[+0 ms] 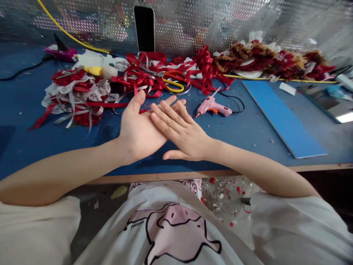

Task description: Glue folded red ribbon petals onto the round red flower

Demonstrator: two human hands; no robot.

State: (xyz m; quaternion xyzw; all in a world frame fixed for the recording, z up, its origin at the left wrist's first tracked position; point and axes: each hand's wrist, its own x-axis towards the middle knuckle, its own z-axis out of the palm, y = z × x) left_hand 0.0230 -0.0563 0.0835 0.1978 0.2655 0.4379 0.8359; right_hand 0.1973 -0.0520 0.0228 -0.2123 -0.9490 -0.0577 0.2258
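My left hand (140, 130) is palm up over the blue table, fingers stretched out. Across its fingers lies my right hand (183, 134), palm down and flat, with its thumb apart. The two hands touch, and I see no object between them. Just right of them a pink glue gun (213, 106) rests on the table. Beyond the fingertips lie scissors with orange and yellow handles (175, 86), on a heap of red and grey ribbons (149, 79). A bundle of red and white lace with ribbon (79, 95) sits to the left.
A phone (145, 29) stands against the perforated metal screen (182, 25). At the right are a blue board (284, 117) and a pile of red and brown trimmings (264, 59). A purple corded tool (60, 53) lies back left. Scraps litter the floor (234, 206).
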